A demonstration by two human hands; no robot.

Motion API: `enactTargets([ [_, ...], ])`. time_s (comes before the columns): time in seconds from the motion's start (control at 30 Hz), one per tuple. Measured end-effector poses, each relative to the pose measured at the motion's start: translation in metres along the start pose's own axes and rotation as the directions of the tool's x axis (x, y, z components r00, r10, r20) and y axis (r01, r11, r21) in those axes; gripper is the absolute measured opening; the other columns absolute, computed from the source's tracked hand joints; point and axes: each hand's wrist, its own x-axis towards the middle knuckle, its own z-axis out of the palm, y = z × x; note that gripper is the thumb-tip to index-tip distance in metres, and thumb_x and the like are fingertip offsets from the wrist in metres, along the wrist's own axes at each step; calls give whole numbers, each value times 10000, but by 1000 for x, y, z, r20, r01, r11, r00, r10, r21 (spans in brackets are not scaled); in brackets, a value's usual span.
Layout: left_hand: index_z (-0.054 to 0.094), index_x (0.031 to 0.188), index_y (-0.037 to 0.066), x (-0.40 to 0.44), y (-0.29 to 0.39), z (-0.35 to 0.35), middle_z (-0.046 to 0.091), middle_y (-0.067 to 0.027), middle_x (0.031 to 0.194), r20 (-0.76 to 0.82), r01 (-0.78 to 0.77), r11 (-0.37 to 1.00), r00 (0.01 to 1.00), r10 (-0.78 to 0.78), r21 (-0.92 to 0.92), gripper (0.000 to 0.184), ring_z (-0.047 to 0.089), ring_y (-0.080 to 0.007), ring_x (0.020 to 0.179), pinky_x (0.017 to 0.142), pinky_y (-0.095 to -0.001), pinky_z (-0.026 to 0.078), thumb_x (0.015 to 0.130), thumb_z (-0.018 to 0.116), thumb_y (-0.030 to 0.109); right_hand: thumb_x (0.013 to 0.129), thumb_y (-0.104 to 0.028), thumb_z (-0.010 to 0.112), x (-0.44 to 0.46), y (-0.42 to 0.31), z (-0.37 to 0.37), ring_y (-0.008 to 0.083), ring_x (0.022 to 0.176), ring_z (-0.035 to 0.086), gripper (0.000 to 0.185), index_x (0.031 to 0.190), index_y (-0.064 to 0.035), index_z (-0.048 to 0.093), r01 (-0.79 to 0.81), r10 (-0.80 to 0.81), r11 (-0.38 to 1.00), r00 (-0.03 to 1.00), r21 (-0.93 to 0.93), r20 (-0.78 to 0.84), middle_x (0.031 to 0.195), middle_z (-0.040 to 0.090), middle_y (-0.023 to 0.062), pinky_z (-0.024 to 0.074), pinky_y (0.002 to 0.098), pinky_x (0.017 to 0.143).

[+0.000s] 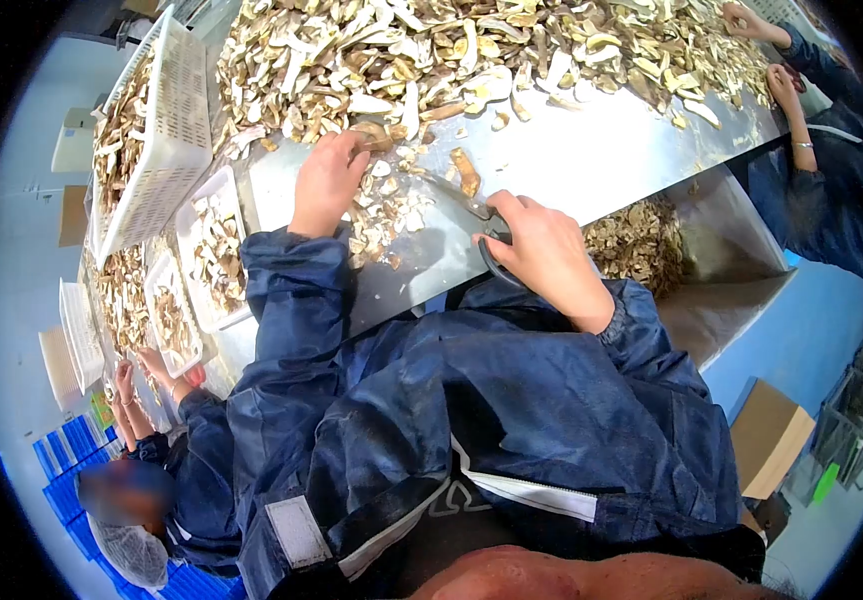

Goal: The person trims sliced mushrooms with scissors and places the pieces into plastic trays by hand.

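My left hand [329,182] is closed on a brown dried mushroom slice [375,137] at the near edge of the big heap of dried mushroom slices [391,50]. In my right hand [549,250] is a pair of scissors [466,200], its dark handles around my fingers and its blades pointing left toward the slice. Whether the blades touch the slice I cannot tell. Small pale trimmings [391,215] lie on the metal table [281,185] between my hands. A single brownish slice [465,172] rests just beyond the scissors.
On the left stand a white perforated crate [156,190] and a white tray [241,215], both with mushroom pieces. Below the table's right edge is a large bin lined with plastic [741,290], holding more pieces. Co-workers' hands [783,90] and hands [156,370] work at both sides.
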Motion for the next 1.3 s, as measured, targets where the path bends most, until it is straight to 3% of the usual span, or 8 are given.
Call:
enactTargets([
  [0.1,672,1075,-1,-12,-5,-5,677,-147,957,-68,-57,996,996,53,-62,246,647,-315,838,756,-385,508,935,643,199,861,-351,741,3,-5,-3,366,743,672,385,1111,-80,627,-40,36,989,999,140,34,824,689,163,511,447,637],
  [0.23,661,1100,-19,-38,10,-25,576,16,771,340,495,580,868,-362,-647,285,514,-63,633,540,-227,385,1013,591,244,866,-357,740,7,-4,2,365,734,670,394,1114,-75,622,-24,27,988,999,152,-17,802,683,163,501,440,640],
  [0.33,641,1131,-21,-57,28,-36,542,22,746,473,568,200,797,-376,-798,280,474,-55,601,512,-228,354,1023,565,226,862,-333,741,9,-6,5,372,759,673,377,1117,-84,619,-43,38,992,998,121,44,829,688,159,513,446,662],
  [0.5,607,1148,-18,-78,30,-36,553,-9,847,530,538,-53,801,-278,-841,286,488,-90,658,540,-235,361,1036,537,236,838,-258,742,7,-13,15,366,844,667,373,1132,-86,590,13,-13,1000,999,13,31,928,671,143,529,448,701],
  [0.93,606,1202,13,-108,36,-26,566,9,860,378,403,-1,858,-348,-915,243,483,-64,631,529,-215,353,1028,561,177,834,-289,736,31,-39,16,297,707,673,226,927,-98,659,170,-176,863,984,-475,32,741,637,100,522,422,585],
  [1.03,619,1164,25,-113,34,-23,610,1,899,310,365,95,881,-358,-926,210,494,-52,628,535,-209,375,1012,588,167,869,-317,727,46,-57,7,276,640,661,247,918,-79,684,202,-258,916,958,-347,-122,703,641,101,522,389,573],
  [1.17,606,1175,28,-119,44,-22,573,22,801,280,351,239,916,-286,-905,214,478,-34,602,521,-200,370,1015,592,169,889,-387,707,60,-91,15,303,678,674,348,899,-40,681,145,-129,914,989,379,-66,780,704,103,506,382,590],
  [1.3,604,1151,34,-125,50,-21,562,20,798,276,328,193,927,-254,-925,195,474,-32,590,508,-189,354,1014,592,173,937,-216,707,71,-83,43,88,754,643,253,998,27,680,22,-127,771,985,637,120,838,708,44,510,254,651],
])
